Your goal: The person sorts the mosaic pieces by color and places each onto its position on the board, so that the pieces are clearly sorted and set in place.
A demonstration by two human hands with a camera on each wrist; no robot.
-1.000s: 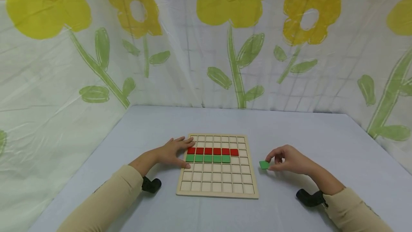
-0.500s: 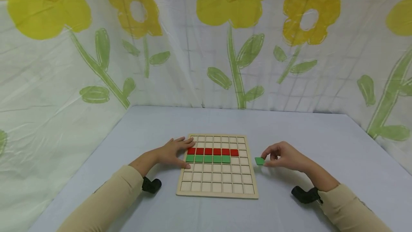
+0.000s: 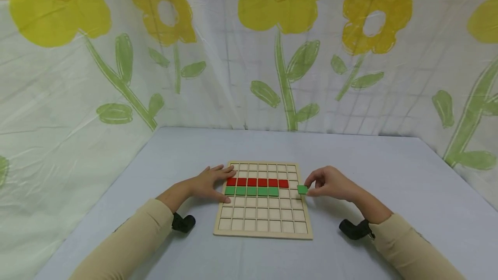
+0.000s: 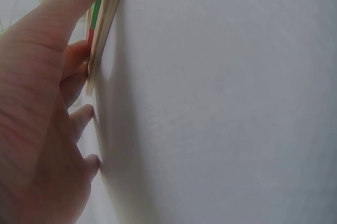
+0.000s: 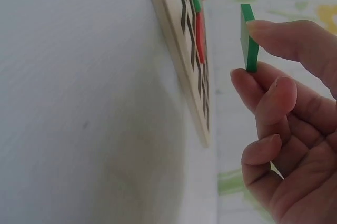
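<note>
A wooden grid board (image 3: 262,237) lies on the table, with a row of red tiles (image 3: 251,182) and, just below it, a shorter row of green tiles (image 3: 251,191). My left hand (image 3: 206,183) rests at the board's left edge, fingers spread, thumb and fingertips on the frame. Between thumb and fingers, my right hand (image 3: 330,182) pinches a loose green tile (image 3: 302,189) over the board's right edge. In the right wrist view this green tile (image 5: 249,39) is held up off the surface, its thin edge showing.
A pale cloth covers the table (image 3: 350,154). Behind it hangs a white curtain (image 3: 218,77) printed with yellow flowers. Each wrist carries a black camera mount, one on the left (image 3: 183,224) and one on the right (image 3: 355,230).
My right hand has moved left with the green tile, from the table beside the board to over its right edge. The left hand has stayed in place.
</note>
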